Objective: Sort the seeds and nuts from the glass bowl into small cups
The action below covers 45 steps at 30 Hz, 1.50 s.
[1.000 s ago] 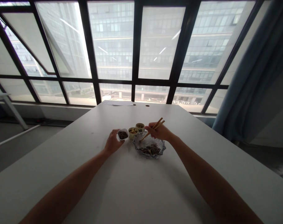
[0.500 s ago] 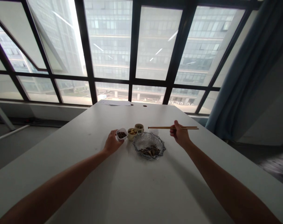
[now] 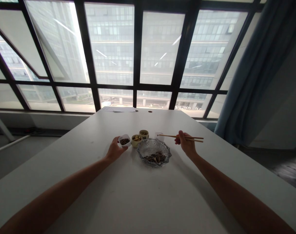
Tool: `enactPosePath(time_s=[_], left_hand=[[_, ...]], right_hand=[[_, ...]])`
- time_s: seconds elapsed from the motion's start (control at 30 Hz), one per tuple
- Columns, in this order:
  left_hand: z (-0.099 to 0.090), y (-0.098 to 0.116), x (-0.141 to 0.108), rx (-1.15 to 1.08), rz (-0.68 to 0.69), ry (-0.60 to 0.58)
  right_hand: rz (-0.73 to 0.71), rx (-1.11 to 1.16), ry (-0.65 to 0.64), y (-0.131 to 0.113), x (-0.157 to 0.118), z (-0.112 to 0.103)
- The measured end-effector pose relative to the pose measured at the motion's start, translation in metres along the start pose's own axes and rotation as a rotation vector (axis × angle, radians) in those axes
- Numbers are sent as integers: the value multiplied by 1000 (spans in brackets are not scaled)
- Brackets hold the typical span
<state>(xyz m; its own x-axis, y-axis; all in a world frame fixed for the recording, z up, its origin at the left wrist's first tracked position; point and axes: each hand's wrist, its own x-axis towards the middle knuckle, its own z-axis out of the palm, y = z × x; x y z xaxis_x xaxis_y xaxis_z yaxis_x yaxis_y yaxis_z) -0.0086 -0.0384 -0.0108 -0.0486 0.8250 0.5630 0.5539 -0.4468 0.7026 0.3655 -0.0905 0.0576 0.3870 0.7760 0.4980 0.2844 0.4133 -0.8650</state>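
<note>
My left hand (image 3: 115,149) grips a small white cup (image 3: 124,140) with dark dried pieces in it. Chopsticks (image 3: 191,138) are pinched in my right hand (image 3: 185,143), their tips pointing left over a small clear container (image 3: 159,136); whether they touch it I cannot tell. Between my hands stands a faceted glass bowl (image 3: 154,152) with dark brown dried pieces at its bottom. Close behind its left rim are a small cup with pale yellowish pieces (image 3: 136,140) and another patterned cup (image 3: 144,134), whose contents are hard to make out.
All of it stands on a long white table (image 3: 138,195). Paper sheets (image 3: 121,110) lie at its far edge, near two dark round spots. Windows rise behind, and a blue curtain (image 3: 250,78) hangs at the right.
The chopsticks in my right hand have lowered slightly, and their tips are now at the clear container. My left hand and the white cup have shifted a little left. The view has moved slightly.
</note>
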Motion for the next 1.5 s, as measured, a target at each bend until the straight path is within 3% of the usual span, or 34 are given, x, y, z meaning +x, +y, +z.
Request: enactPosePath(time_s=[0.13,0.33,0.6,0.77,1.07,1.5], left_hand=[[0,0,0,-28,4,8],[-1,3,0,-45,-11,-22],[-5,11,-3,-75,-97,-69],[-6,13,-4,-124,-161,-90],[-14,31,-6,-126,-281,-155],[-14,30,-6,-93,-272,-161]], right_hand=[[-56,-49,-63,5,-3,1],[-94,-32,-2,-13,-1,-3],[56,-137,-526,-53,6,-19],[133,-152,-638,-63,1,-16],[110,-196,-724,-70,-3,-15],[181,-208,-588,-70,2,-18]])
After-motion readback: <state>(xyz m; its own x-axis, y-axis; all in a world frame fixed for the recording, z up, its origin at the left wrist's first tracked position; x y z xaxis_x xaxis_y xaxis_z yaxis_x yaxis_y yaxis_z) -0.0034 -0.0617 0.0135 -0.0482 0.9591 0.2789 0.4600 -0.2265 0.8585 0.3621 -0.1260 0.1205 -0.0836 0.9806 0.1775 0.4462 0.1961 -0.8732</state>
